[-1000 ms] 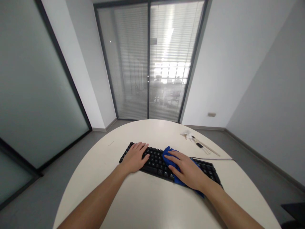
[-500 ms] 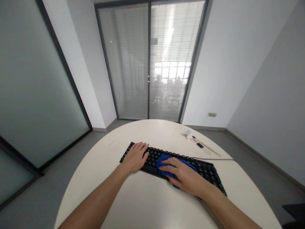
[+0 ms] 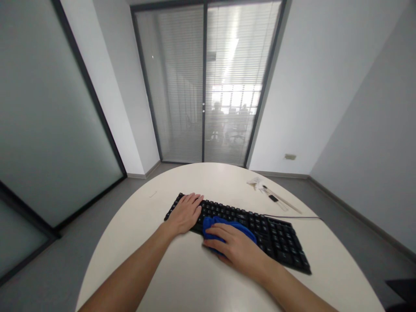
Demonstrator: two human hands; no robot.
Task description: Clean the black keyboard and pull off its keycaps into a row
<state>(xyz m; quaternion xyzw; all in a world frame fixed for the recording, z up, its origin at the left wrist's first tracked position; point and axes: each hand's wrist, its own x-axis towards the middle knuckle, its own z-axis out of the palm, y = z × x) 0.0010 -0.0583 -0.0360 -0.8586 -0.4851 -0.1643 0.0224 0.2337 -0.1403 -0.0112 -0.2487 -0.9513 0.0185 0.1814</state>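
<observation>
A black keyboard (image 3: 286,242) lies slanted across the round table, its right end closer to me. My left hand (image 3: 185,214) rests flat over the keyboard's left end, fingers stretched out across the keys. Under my right hand (image 3: 234,247) is a blue cloth (image 3: 238,226), pressed against the lower middle keys and the front edge. The right fingers curl over the cloth and hold it; part of the cloth is hidden beneath the palm.
On the cream table (image 3: 182,277), a crumpled white wrapper (image 3: 255,182), a thin brush (image 3: 282,199) and a small black-ended item (image 3: 273,198) lie at the back right. A cable (image 3: 295,216) runs off the right edge. A thin bent piece (image 3: 152,194) lies at the left.
My right hand has slid the blue cloth left and toward me, down to the keyboard's front edge, uncovering keys at the right. My left hand has stayed in place.
</observation>
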